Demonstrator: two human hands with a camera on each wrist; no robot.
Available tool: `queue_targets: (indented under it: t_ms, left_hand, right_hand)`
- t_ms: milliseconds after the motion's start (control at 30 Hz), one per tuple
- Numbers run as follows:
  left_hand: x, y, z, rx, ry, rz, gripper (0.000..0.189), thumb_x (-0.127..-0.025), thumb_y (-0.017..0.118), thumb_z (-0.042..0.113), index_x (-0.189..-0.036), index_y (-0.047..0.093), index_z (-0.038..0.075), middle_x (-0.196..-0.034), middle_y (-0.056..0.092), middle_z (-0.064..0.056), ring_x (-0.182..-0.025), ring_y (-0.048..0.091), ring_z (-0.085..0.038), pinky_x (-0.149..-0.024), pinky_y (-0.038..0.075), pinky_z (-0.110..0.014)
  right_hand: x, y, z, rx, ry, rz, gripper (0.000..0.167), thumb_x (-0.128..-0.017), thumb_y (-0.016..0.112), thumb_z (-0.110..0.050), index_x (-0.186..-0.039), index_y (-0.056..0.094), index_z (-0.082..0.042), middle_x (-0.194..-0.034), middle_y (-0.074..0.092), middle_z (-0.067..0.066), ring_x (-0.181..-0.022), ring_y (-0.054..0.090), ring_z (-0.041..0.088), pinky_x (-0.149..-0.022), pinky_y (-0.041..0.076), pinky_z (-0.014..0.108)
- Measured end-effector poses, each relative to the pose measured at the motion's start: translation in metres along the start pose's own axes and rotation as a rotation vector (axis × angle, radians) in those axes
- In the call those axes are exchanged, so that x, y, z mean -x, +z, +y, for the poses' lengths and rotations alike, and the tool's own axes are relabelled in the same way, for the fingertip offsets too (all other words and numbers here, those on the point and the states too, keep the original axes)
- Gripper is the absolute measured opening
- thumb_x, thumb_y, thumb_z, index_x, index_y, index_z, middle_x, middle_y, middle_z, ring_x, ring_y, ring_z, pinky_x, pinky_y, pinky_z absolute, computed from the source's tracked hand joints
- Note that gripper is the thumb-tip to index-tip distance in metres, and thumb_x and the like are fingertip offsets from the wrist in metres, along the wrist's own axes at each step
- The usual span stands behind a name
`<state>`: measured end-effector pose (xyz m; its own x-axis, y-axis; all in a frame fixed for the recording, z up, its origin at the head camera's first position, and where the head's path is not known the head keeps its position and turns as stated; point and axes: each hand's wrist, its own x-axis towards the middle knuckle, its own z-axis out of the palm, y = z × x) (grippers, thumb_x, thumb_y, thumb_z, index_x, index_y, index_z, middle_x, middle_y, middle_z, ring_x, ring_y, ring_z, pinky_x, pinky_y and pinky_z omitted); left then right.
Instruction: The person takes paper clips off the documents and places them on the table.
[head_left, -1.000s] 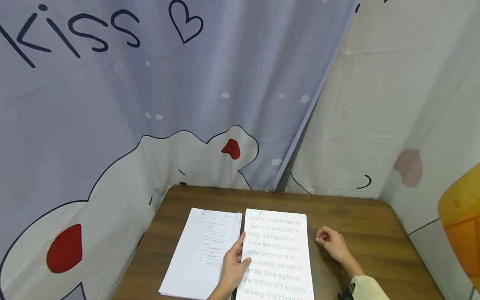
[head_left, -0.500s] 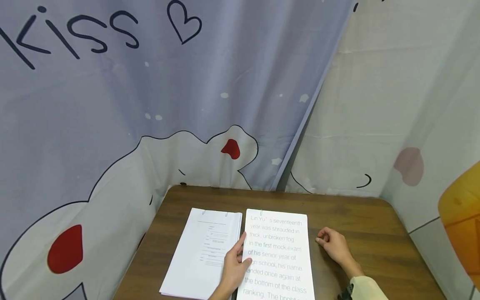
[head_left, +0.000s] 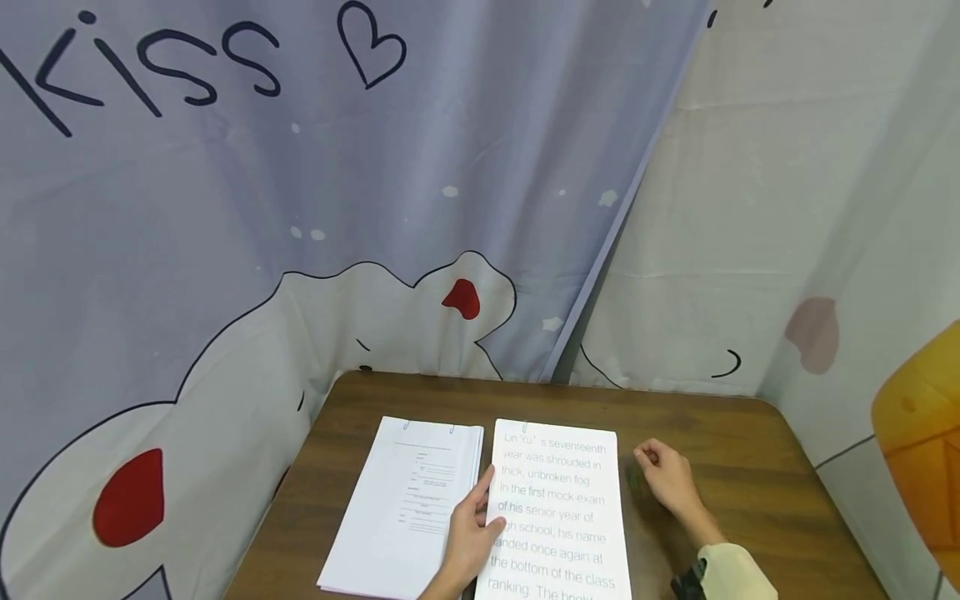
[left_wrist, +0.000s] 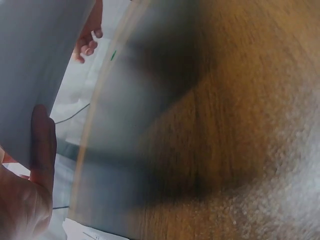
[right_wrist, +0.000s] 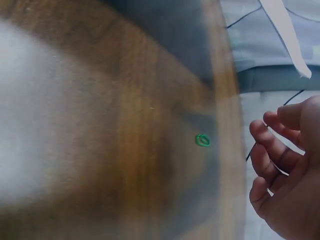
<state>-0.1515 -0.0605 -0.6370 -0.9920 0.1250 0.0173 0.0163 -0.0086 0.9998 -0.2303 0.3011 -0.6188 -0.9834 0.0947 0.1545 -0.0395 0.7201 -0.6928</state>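
Observation:
My left hand (head_left: 467, 543) pinches the left edge of a sheaf of large-print paper (head_left: 558, 517), raised off the table. In the left wrist view one finger lies along the sheaf's underside (left_wrist: 32, 65). A paper clip (head_left: 525, 427) sits on its top edge. My right hand (head_left: 670, 481) hovers right of the sheaf, fingers loosely curled, with nothing between them in the right wrist view. A small green paper clip (right_wrist: 202, 140) lies on the table near it. Left of my left hand rests a second stack of printed paper (head_left: 375, 517), with clips along its top.
The brown wooden table (head_left: 757, 467) has rounded far corners. A printed curtain (head_left: 420, 167) hangs behind and left of it, and a pale one (head_left: 697, 250) to the right. A dark band (head_left: 690, 579) circles my right wrist.
My right hand has risen slightly from the table, and the green clip now shows beside it. The sheaf has shifted slightly right with my left hand.

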Motion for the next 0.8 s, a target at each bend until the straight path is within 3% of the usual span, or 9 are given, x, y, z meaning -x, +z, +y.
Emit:
queue_targets:
  t_ms: [200,433,667,800]
  left_hand:
    - [0.001,0.001,-0.001,0.007,0.003,0.003,0.086,-0.084,0.063,-0.019,-0.163,0.041,0.008,-0.124,0.068,-0.025,-0.080,0.079,-0.022,-0.066,0.067,-0.035]
    - [0.002,0.002,-0.001,0.021,0.001,-0.002,0.086,-0.084,0.062,-0.020,-0.163,0.040,0.008,-0.127,0.068,-0.025,-0.082,0.079,-0.023,-0.067,0.067,-0.034]
    - [0.002,0.004,0.001,0.021,0.006,-0.014,0.086,-0.084,0.062,-0.020,-0.163,0.040,0.008,-0.128,0.068,-0.026,-0.083,0.080,-0.024,-0.067,0.067,-0.033]
    - [0.001,0.004,0.001,0.013,0.007,-0.015,0.086,-0.084,0.062,-0.020,-0.163,0.040,0.008,-0.129,0.068,-0.026,-0.083,0.080,-0.022,-0.067,0.067,-0.034]
  right_hand:
    - [-0.010,-0.004,-0.015,-0.046,-0.086,-0.075,0.015,-0.107,0.060,-0.013,-0.104,0.073,-0.006,-0.085,0.069,0.004,-0.073,0.056,0.012,-0.063,0.045,0.026]
    - [-0.019,-0.001,-0.036,-0.128,-0.073,-0.096,0.022,-0.111,0.052,-0.012,-0.114,0.071,-0.003,-0.099,0.074,0.011,-0.088,0.067,0.026,-0.070,0.052,0.028]
    - [-0.022,0.004,-0.057,-0.116,-0.105,-0.102,0.025,-0.111,0.052,-0.016,-0.118,0.072,-0.003,-0.109,0.075,0.009,-0.089,0.061,0.020,-0.075,0.049,0.030]
    - [-0.025,0.006,-0.065,-0.107,-0.140,-0.092,0.021,-0.110,0.056,-0.018,-0.113,0.074,-0.007,-0.103,0.075,0.007,-0.086,0.061,0.017,-0.073,0.050,0.028]
